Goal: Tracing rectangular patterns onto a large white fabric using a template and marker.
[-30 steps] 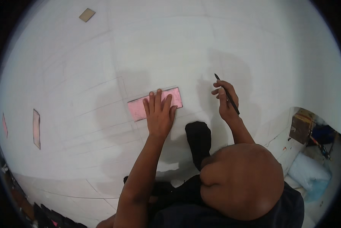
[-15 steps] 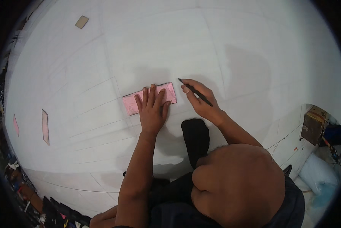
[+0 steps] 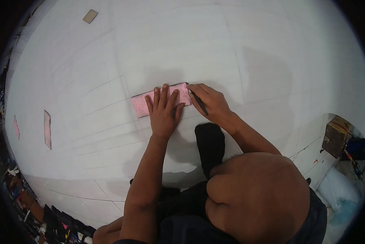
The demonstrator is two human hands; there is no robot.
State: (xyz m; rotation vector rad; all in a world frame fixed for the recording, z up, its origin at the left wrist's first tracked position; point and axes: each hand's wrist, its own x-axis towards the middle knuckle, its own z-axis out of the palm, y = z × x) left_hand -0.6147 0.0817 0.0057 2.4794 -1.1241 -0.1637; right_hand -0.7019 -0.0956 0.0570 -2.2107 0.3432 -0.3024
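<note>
A pink rectangular piece (image 3: pixel 141 107) with dark lines along its edges lies on a broad white sheet (image 3: pixel 182 44). My left hand (image 3: pixel 164 116) presses flat on the pink piece, its fingers spread toward the far edge. At the piece's right end, my right hand (image 3: pixel 213 104) grips a dark pen (image 3: pixel 199 103). The pen slants up and left, with its tip close to the far right corner; the fingers partly hide the tip, so contact cannot be made out. Faint drawn lines run across the sheet left of the piece.
Two narrow pink pieces (image 3: pixel 47 130) lie at the left, and a small tan rectangle (image 3: pixel 90 16) at the far left. My dark-socked foot (image 3: pixel 210 142) rests on the sheet. A brown box (image 3: pixel 336 136) and a clear plastic bag (image 3: pixel 339 185) stand right; clutter lines the lower left.
My right hand has moved left with the pen, from beside the pink piece to its far right corner. The left hand stays on the piece. The whole view has shifted slightly.
</note>
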